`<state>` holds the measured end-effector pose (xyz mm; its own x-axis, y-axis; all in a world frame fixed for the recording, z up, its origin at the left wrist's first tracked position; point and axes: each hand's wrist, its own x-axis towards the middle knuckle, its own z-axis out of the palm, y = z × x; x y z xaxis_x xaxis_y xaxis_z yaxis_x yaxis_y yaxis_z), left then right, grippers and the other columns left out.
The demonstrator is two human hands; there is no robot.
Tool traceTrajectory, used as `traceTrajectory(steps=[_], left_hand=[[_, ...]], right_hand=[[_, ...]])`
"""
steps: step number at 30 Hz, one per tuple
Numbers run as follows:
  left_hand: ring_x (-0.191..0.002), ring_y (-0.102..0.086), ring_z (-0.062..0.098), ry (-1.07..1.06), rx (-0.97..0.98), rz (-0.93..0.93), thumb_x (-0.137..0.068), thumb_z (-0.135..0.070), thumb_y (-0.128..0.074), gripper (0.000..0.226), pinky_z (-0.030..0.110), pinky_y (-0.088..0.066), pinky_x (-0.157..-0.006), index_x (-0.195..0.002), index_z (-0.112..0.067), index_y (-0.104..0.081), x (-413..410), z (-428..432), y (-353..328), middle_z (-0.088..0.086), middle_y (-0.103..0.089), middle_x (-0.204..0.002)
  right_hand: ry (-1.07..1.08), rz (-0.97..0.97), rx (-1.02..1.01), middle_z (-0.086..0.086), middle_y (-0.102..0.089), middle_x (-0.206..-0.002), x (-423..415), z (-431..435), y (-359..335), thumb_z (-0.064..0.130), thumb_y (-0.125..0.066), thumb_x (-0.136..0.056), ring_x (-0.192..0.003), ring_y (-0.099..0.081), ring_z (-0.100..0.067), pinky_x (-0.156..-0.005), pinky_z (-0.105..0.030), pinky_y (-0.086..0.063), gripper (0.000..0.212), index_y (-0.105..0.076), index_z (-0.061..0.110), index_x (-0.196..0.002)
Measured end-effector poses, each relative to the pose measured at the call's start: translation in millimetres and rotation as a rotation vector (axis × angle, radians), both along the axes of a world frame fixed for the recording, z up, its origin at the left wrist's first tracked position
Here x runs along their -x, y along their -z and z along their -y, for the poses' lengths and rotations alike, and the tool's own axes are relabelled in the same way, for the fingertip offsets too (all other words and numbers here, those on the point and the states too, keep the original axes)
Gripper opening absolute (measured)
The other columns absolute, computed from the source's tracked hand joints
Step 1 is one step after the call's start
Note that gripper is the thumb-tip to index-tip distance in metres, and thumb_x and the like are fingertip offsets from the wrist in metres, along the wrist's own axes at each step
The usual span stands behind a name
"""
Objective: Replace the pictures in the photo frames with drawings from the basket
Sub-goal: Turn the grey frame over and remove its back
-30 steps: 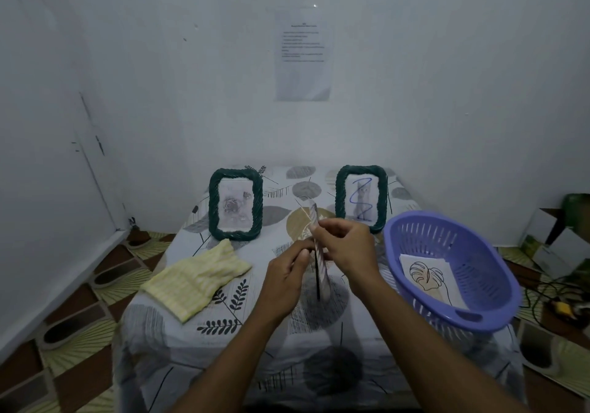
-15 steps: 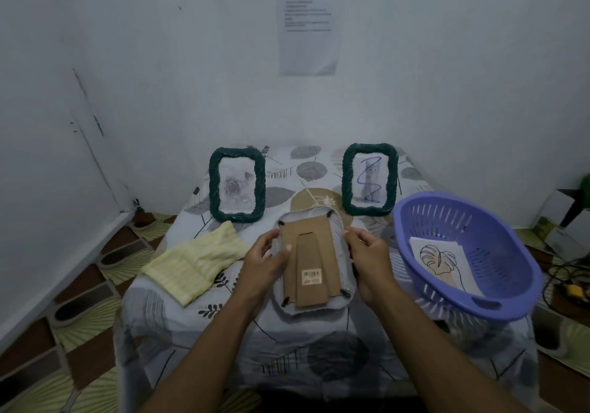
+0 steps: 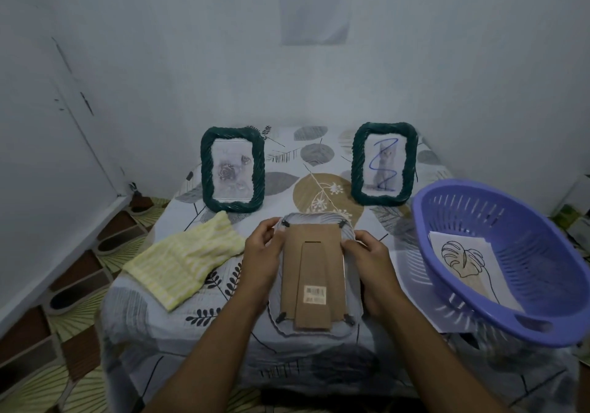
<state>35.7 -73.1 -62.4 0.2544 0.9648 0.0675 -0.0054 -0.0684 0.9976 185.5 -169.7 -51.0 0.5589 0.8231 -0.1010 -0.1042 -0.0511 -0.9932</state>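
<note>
On the table (image 3: 191,333), a frame (image 3: 314,272) is face down, brown back up. The left hand (image 3: 263,256) grips its left side and the right hand (image 3: 372,264) grips its right side. A leaf drawing (image 3: 463,259) lies in the purple basket (image 3: 526,237) on the right. Behind stand a flower frame (image 3: 232,170) and a cat frame (image 3: 384,163).

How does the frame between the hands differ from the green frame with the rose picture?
The held frame lies face down, brown back up; the green frame stands upright, picture showing. The held frame's rim is pale; the green frame's is dark. Both are rounded rectangles.
</note>
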Motion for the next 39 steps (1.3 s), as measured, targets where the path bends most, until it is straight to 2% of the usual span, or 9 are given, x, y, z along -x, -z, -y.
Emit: traceTrajectory(steps=[3, 6, 11, 15, 20, 26, 30, 34, 39], left_hand=[[-0.092, -0.063, 0.012, 0.031, -0.044, 0.011, -0.096, -0.018, -0.056, 0.012, 0.02, -0.052, -0.074, -0.104, -0.014, -0.064, -4.4, -0.1, -8.3, 0.0, -0.069, -0.099], [-0.083, -0.062, 0.013, 0.085, -0.082, -0.011, -0.097, -0.018, -0.054, 0.015, 0.032, -0.051, -0.072, -0.098, -0.01, -0.066, -9.6, 1.4, -9.9, 0.007, -0.069, -0.093], [-0.066, -0.049, 0.012, 0.061, -0.166, -0.047, -0.096, -0.022, -0.053, 0.023, 0.034, -0.04, -0.062, -0.082, -0.005, -0.058, -16.6, 3.5, -11.0, 0.004, -0.056, -0.073], [-0.069, -0.048, 0.012, 0.065, -0.172, -0.02, -0.096, -0.024, -0.053, 0.023, 0.033, -0.038, -0.063, -0.083, -0.005, -0.056, -16.2, 4.5, -14.7, 0.005, -0.055, -0.075], [-0.085, -0.066, 0.012, 0.173, -0.053, 0.045, -0.098, -0.019, -0.052, 0.016, 0.03, -0.053, -0.073, -0.102, -0.013, -0.066, -10.7, 12.9, -21.0, 0.003, -0.072, -0.094], [-0.1, -0.068, 0.032, 0.417, 0.227, 0.084, -0.097, -0.007, -0.049, 0.03, 0.049, -0.055, -0.086, -0.121, -0.023, -0.057, -1.5, 15.8, -15.9, 0.012, -0.071, -0.109], [-0.107, -0.066, 0.031, 0.36, 0.189, 0.178, -0.095, -0.01, -0.054, 0.032, 0.052, -0.052, -0.092, -0.126, -0.018, -0.054, 0.2, 9.1, -13.4, 0.011, -0.069, -0.117], [-0.106, -0.067, 0.027, 0.216, 0.128, 0.281, -0.092, -0.017, -0.058, 0.034, 0.048, -0.056, -0.087, -0.125, -0.024, -0.054, -1.7, 3.6, -17.2, 0.008, -0.068, -0.12], [-0.11, -0.065, 0.026, 0.195, 0.109, 0.371, -0.097, -0.017, -0.051, 0.036, 0.044, -0.056, -0.087, -0.132, -0.024, -0.05, 0.0, 4.8, -25.7, 0.005, -0.067, -0.122]], right_hand=[[-0.023, -0.018, -0.036, 0.003, -0.065, -0.066, -0.7, 0.7, -4.7, 0.01, -0.055, -0.093, -0.064, -0.06, -0.013, -0.06, -0.027, -0.046, 0.025, -0.065, 0.022, -0.073], [-0.026, -0.057, -0.057, -0.001, -0.071, -0.077, -2.3, 1.8, -8.8, 0.014, -0.056, -0.095, -0.069, -0.066, -0.014, -0.061, -0.026, -0.052, 0.014, -0.069, 0.014, -0.091], [0.006, -0.083, -0.046, -0.006, -0.075, -0.088, -2.3, 2.0, -13.3, 0.016, -0.056, -0.095, -0.078, -0.07, -0.018, -0.066, -0.029, -0.054, 0.016, -0.072, 0.014, -0.096], [0.046, -0.072, -0.046, -0.006, -0.074, -0.088, -1.7, -0.3, -13.6, 0.019, -0.058, -0.094, -0.08, -0.069, -0.019, -0.064, -0.027, -0.053, 0.015, -0.071, 0.013, -0.096], [0.114, -0.141, -0.059, 0.004, -0.061, -0.064, -3.0, -3.9, -19.9, 0.021, -0.06, -0.094, -0.066, -0.059, -0.015, -0.057, -0.021, -0.048, 0.016, -0.064, 0.009, -0.084], [0.214, -0.233, -0.091, -0.021, -0.066, -0.091, -12.3, -13.8, -27.3, 0.025, -0.062, -0.092, -0.081, -0.062, -0.027, -0.074, -0.038, -0.051, 0.033, -0.06, -0.006, -0.104], [0.166, -0.228, -0.076, -0.016, -0.069, -0.091, -15.7, -20.1, -28.0, 0.028, -0.06, -0.093, -0.083, -0.063, -0.028, -0.078, -0.043, -0.051, 0.02, -0.065, 0.008, -0.094], [0.045, -0.196, -0.037, -0.011, -0.074, -0.099, -6.6, -7.8, -21.8, 0.017, -0.054, -0.097, -0.085, -0.071, -0.024, -0.068, -0.034, -0.057, 0.017, -0.065, 0.011, -0.108], [-0.159, -0.181, 0.021, -0.012, -0.072, -0.107, 5.8, 6.6, -16.2, 0.01, -0.048, -0.099, -0.095, -0.071, -0.032, -0.078, -0.052, -0.058, 0.024, -0.059, 0.018, -0.118]])
